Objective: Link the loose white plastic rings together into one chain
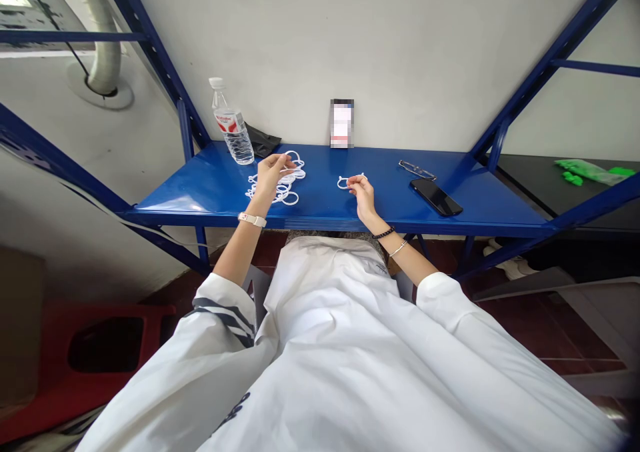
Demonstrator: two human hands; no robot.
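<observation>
My left hand is over a loose pile of thin white rings on the blue table. Its thumb and fingers are pinched together at a white ring that rises by the fingertips. Off to the right, my right hand pinches a separate white ring, which has small pointed bumps on its outline like cat ears. That ring sticks out to the left of the fingers, just above the tabletop. Part of the pile is hidden behind my left hand.
A water bottle and a black pouch stand at the back left. One phone leans on the wall. Glasses and another phone lie to the right. Blue frame posts flank the table.
</observation>
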